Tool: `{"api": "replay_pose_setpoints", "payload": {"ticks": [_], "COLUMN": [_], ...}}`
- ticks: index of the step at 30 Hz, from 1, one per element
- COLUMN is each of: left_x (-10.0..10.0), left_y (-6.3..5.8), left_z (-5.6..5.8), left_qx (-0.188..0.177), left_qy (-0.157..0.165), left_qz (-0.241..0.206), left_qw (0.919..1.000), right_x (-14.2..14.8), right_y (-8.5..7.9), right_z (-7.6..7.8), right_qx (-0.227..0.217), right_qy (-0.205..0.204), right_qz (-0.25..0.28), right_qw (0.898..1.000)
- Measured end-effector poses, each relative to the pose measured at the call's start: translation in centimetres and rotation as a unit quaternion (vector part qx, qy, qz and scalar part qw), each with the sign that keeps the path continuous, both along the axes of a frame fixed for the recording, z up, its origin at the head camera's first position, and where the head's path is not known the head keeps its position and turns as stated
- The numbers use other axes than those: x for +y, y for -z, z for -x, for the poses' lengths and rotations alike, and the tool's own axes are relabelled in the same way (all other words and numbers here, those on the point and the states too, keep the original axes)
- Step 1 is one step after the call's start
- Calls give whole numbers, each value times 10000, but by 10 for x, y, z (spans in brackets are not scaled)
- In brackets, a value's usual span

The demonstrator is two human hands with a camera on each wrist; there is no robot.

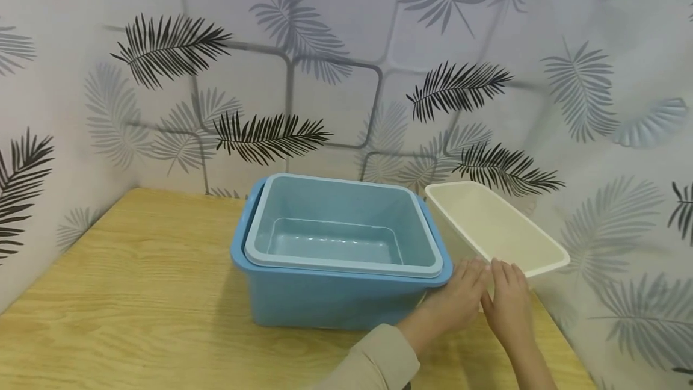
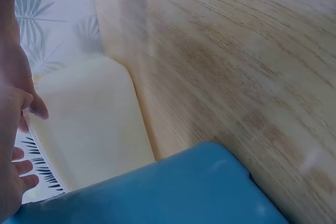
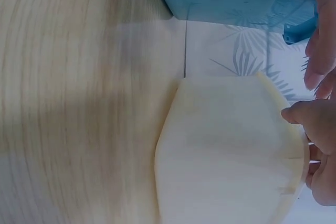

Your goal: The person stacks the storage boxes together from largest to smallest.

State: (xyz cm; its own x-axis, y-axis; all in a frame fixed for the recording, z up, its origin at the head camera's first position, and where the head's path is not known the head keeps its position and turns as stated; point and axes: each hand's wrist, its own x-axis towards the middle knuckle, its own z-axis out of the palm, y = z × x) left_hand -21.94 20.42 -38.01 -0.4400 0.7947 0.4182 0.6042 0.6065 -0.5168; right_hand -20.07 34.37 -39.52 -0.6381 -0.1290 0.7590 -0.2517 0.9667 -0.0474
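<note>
A cream plastic bin (image 1: 500,230) stands at the right side of the table, beside a larger blue bin (image 1: 335,300). A light blue bin (image 1: 346,266) sits nested inside the blue one, its rim a little above the outer rim. My right hand (image 1: 509,306) pinches the cream bin's near rim, thumb outside (image 3: 296,113) and fingers over the edge. My left hand (image 1: 457,297) is between the blue bin's right corner and the cream bin. Its fingers extend toward the right hand and look loose in the left wrist view (image 2: 13,166).
The wood-grain table (image 1: 135,294) carries the bins and reaches out to the left. A pale wall covering with dark leaf prints (image 1: 346,77) rises right behind the table and along its right side, close to the cream bin.
</note>
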Motion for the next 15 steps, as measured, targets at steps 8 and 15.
{"api": "replay_pose_setpoints", "payload": {"ticks": [8, 15], "left_x": [3, 8], "left_y": [-1, 6], "left_z": [1, 4], "left_qx": [-11, -596], "left_qy": [-67, 102], "left_qz": [343, -140], "left_qw": [9994, 9981], "right_x": [7, 8], "right_y": [-2, 0], "right_z": [-7, -16], "right_qx": [-73, -73], "right_qy": [-94, -70], "right_qz": [40, 12], "right_qw": [9999, 9999]}}
